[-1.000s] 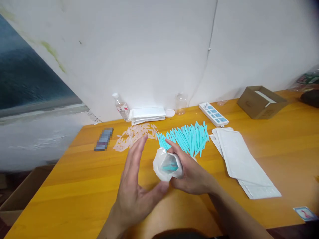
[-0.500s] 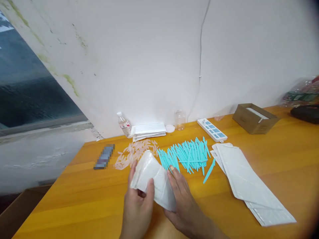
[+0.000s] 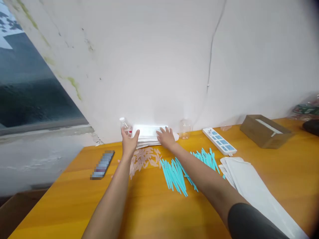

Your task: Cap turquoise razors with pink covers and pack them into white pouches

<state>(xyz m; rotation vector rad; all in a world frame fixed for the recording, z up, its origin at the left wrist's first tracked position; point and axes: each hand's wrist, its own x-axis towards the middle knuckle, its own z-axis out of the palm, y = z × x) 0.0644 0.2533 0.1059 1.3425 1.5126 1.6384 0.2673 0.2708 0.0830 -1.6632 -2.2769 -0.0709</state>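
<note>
A stack of white padded envelopes [image 3: 147, 132] lies against the wall at the back of the table. At its left end is my left hand [image 3: 129, 142], with thumb and fingers apart, close to the envelopes and partly in front of a clear plastic bottle [image 3: 126, 124]. My right hand [image 3: 166, 136] rests on the right end of the stack with its fingers spread. Below the stack lie scattered pale pink translucent pieces [image 3: 143, 159]. Turquoise plastic sticks with pointed ends [image 3: 174, 177] form a pile, partly covered by my right forearm.
A phone [image 3: 102, 165] lies at the left. A clear jar [image 3: 185, 128] stands by the wall, near a white power strip [image 3: 219, 141]. Farther right is a cardboard box [image 3: 265, 132]. More white padded envelopes [image 3: 259, 189] lie at the right, partly behind my right arm.
Both hands have reached forward from the near middle of the table to the stack at the wall. The white envelope they held is no longer between them, and the stack looks higher.
</note>
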